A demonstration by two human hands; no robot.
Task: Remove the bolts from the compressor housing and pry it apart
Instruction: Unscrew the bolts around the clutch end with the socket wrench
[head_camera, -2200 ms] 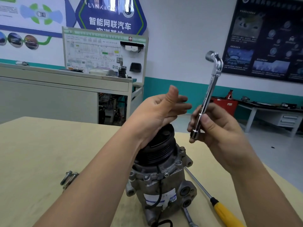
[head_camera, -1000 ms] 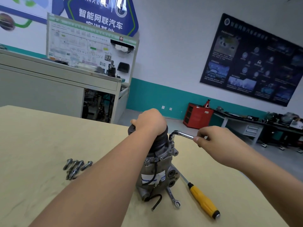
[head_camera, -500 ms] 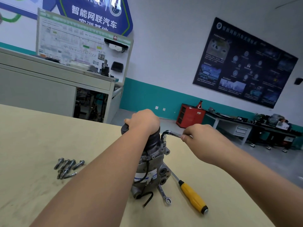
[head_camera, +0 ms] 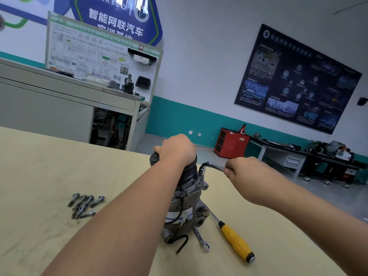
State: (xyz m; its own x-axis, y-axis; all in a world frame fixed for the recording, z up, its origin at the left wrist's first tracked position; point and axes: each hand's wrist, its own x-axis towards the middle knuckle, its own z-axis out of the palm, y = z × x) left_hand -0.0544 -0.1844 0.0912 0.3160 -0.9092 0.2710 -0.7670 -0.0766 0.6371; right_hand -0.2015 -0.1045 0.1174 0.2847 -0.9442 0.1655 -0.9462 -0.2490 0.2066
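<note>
lowered since the earliest frame, from mid-air onto the compressor (head_camera: 185,212): left grip (head_camera: 177,149) from open palm to clamped over the black pulley (head_camera: 188,173), right grip (head_camera: 245,172) from holding the l-shaped socket wrench (head_camera: 209,166) upright to holding it level.

under both grips, wide tan table (head_camera: 39,176). directly beneath the left grip, upright on the table, grey compressor with a white and blue label, pulley end on top. curled over the pulley top from above, left grip, fingers down round the rim. just right of it, right grip fisted round the wrench handle, bent socket end pointing down onto the upper flange beside the pulley; spot under the socket hidden. below the right grip, nearer the camera, flat on the table, screwdriver (head_camera: 237,241) with yellow handle, shaft running toward the compressor base. between that and the compressor foot, small spanner (head_camera: 201,239). well left of and below the left grip, loose cluster of bolts (head_camera: 83,205), lying close together. beneath the compressor, short black wire (head_camera: 182,243) curling onto the table.
</note>
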